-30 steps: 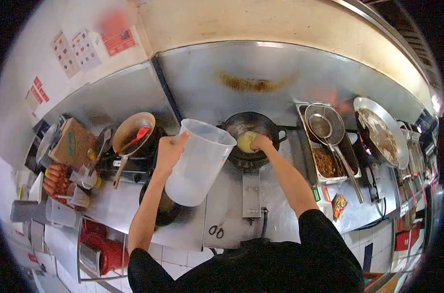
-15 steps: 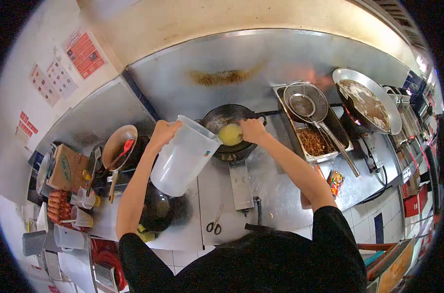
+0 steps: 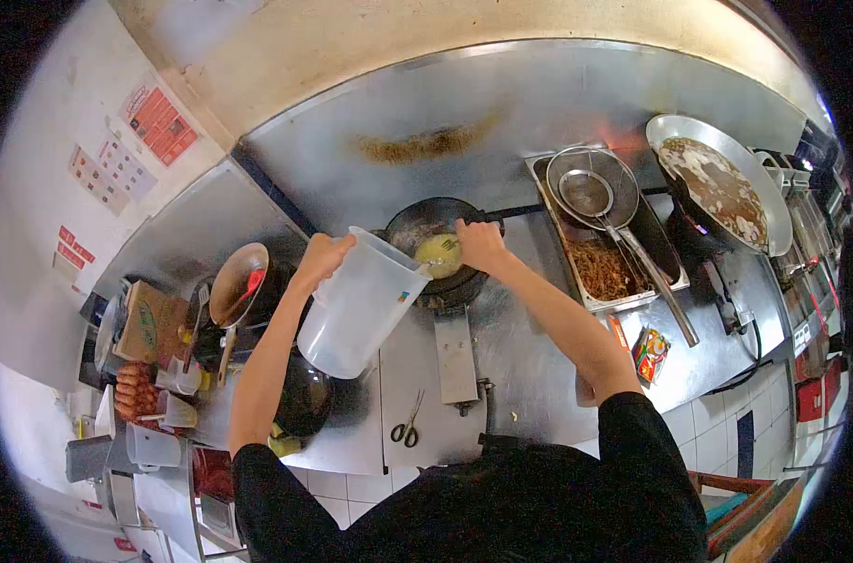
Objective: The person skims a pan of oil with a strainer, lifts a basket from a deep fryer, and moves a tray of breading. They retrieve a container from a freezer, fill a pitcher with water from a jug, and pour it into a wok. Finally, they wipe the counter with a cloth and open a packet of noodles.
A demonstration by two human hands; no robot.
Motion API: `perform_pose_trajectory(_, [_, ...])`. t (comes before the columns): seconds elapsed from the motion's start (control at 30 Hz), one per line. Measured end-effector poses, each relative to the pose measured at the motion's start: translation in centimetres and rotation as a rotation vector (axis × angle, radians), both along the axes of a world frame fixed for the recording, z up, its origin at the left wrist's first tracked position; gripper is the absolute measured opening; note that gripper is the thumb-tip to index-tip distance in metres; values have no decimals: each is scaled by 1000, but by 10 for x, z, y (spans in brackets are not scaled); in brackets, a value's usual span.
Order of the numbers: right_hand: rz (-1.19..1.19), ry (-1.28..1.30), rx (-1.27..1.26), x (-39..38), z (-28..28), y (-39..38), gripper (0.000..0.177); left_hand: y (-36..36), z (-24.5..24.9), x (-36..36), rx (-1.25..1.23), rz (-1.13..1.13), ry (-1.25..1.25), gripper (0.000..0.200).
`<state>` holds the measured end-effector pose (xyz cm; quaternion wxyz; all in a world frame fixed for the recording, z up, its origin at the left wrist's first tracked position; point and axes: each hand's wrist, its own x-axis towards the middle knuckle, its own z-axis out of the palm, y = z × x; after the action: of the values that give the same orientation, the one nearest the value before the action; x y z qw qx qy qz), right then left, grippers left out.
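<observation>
My left hand (image 3: 327, 257) is closed on the handle of a large translucent plastic jug (image 3: 359, 305), which tilts right with its lip over a dark wok (image 3: 433, 218). Inside the wok, below my right hand, lies a round yellow mass (image 3: 440, 255); whether it sits in a small bowl cannot be made out. My right hand (image 3: 481, 246) is closed round a fork, whose tines touch the yellow mass. The jug's lip is right beside the yellow mass.
Right of the wok stand a metal tray (image 3: 603, 269) of brown bits, strainers (image 3: 591, 188) and a large pan of oil (image 3: 717, 188). Scissors (image 3: 407, 424) and a packet (image 3: 650, 355) lie on the steel counter. A brown pan (image 3: 238, 286) and a cardboard box (image 3: 151, 322) are at left.
The view has shifted slightly. The fork's tines now show over the yellow mass, and my right hand has moved a little. The jug remains tilted in my left hand.
</observation>
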<state>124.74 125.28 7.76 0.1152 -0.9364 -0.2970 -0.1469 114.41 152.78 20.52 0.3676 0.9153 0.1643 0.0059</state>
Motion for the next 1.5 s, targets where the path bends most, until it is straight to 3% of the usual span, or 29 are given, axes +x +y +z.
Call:
perform_pose_trajectory(0.23, [31,37,-20,3,8,-10,43,-13,5,5,82,19,42,46])
perform_pose_trajectory(0.37, [29,29,36,9,1,-12,36,-16,9,2,128,32,42,47])
perform_pose_trajectory(1.5, [7,-35,35,2,1,-27,24,-30,18,-3,170,70,42,46])
